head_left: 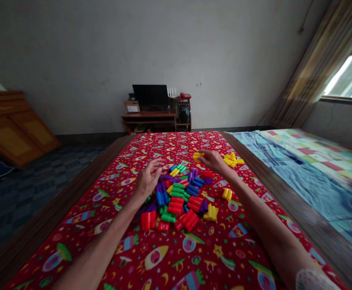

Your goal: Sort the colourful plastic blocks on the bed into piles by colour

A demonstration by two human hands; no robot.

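Note:
My right hand (212, 159) holds a yellow plastic block (197, 156) between thumb and fingers, raised over the far right side of the heap. Just beyond that hand lies a small pile of yellow blocks (232, 160). My left hand (148, 177) hovers at the heap's left edge, fingers apart and curved, with nothing seen in it. Between my hands spreads a mixed heap of ribbed tube-like blocks, among them red blocks (176, 205), green blocks (178, 191), blue blocks (162, 198) and purple blocks (193, 174). Two yellow pieces (227, 195) and another yellow block (211, 213) lie at its right.
A red patterned cloth (154, 257) covers the table. To the right is a bed (303, 189) with a blue and patchwork cover. Against the far wall a desk (148, 115) carries a monitor (151, 96). A wooden cabinet (21, 125) stands at the left.

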